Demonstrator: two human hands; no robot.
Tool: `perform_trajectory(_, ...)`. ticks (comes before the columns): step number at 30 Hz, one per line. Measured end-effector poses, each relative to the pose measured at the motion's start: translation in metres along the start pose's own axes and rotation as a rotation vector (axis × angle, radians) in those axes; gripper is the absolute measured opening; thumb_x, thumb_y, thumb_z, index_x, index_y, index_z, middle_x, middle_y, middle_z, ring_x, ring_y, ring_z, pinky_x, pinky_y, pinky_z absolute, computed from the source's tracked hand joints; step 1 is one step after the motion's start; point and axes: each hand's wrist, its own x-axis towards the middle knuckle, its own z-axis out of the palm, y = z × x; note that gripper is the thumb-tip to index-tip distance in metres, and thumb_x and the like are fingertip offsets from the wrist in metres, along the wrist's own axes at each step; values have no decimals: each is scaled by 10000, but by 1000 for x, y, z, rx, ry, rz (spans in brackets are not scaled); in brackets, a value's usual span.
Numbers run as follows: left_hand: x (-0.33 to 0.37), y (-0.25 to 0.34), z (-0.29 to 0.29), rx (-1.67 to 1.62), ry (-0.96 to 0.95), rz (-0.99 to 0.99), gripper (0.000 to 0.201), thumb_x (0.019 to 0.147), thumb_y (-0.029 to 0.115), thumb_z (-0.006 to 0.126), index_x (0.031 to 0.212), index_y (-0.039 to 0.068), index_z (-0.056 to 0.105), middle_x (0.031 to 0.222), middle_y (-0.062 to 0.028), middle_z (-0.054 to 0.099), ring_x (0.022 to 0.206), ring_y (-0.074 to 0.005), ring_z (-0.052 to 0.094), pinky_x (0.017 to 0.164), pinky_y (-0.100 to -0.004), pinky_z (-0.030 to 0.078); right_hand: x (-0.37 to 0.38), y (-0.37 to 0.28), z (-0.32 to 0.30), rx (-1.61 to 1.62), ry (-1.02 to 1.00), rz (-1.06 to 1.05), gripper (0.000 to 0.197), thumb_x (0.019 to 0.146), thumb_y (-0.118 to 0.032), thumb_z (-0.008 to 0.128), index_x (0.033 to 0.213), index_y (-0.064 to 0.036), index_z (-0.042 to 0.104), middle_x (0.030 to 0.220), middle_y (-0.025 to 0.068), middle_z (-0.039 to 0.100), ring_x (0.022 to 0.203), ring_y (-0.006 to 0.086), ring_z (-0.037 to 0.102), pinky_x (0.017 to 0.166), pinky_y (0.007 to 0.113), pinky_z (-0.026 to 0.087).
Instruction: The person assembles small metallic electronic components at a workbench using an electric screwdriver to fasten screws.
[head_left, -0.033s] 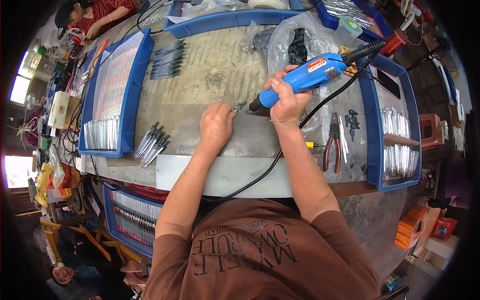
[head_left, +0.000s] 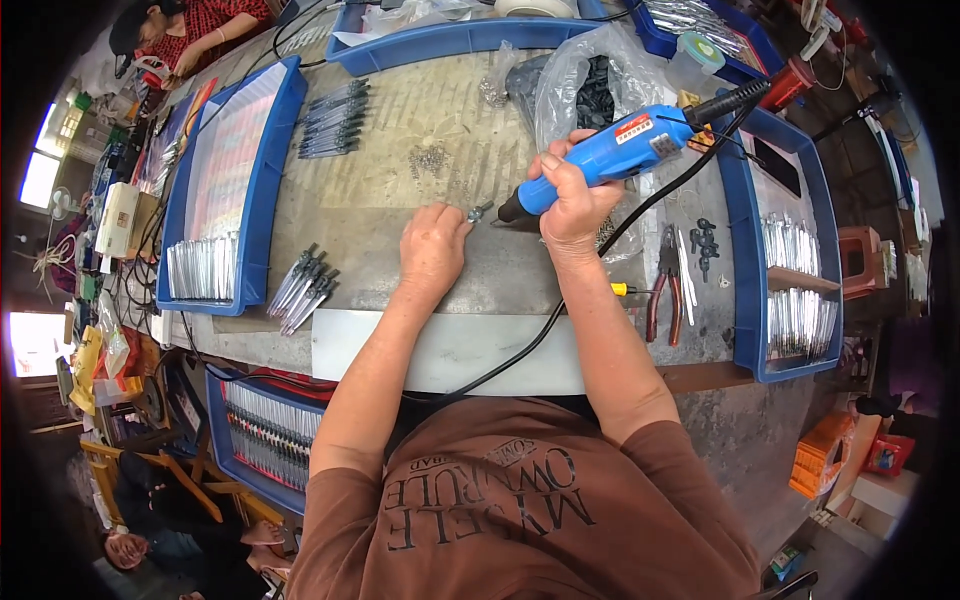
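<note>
My right hand (head_left: 582, 205) is wrapped round a blue electric screwdriver (head_left: 610, 155). It is tilted so that its black nose and bit point down to the left, just right of the piece by my left hand. My left hand (head_left: 432, 248) rests on the bench with its fingers pinched together. At their tips is a small dark fitting (head_left: 482, 212), whose far end pokes out toward the screwdriver; the rest is hidden by the fingers. Beyond the hands lies a loose scatter of tiny metal parts (head_left: 430, 160).
Bundles of silver rods with dark ends (head_left: 303, 290) lie left. Blue trays (head_left: 272, 190) flank the bench, with another at the right (head_left: 752, 250). Pliers (head_left: 668, 285), dark fittings (head_left: 704, 245) and a plastic bag of black parts (head_left: 560, 95) are at the right. A black cable (head_left: 530, 345) crosses under my right forearm.
</note>
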Motion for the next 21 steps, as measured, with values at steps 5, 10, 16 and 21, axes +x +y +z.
perform_trajectory(5, 5, 2, -1, 46, -54, -26, 84, 688, 101, 607, 729, 50, 555, 741, -81, 539, 734, -274, 526, 623, -362, 427, 0, 1, -1, -11, 0, -6, 323, 597, -25, 550, 892, 24, 426, 674, 82, 476, 504, 186, 507, 498, 306, 431)
perform_trajectory(10, 10, 6, -6, 89, -107, -72, 91, 693, 122, 604, 714, 54, 546, 742, -77, 536, 747, -269, 524, 627, -367, 430, 0, 4, -1, -6, -19, -11, 335, 594, -19, 551, 899, 25, 420, 670, 87, 475, 499, 187, 505, 490, 306, 431)
perform_trajectory(16, 8, 6, -5, 106, -97, -64, 94, 693, 129, 603, 705, 56, 544, 744, -73, 536, 750, -266, 523, 627, -370, 432, 0, 5, -2, -22, -7, -11, 336, 594, -17, 552, 901, 25, 421, 667, 89, 474, 493, 188, 502, 488, 309, 434)
perform_trajectory(21, 9, 6, -5, 114, -104, -66, 90, 691, 125, 603, 698, 57, 546, 746, -69, 540, 748, -267, 523, 627, -368, 433, 2, 4, -2, -21, 9, -20, 322, 594, -14, 550, 891, 26, 429, 669, 89, 477, 496, 187, 503, 490, 309, 433)
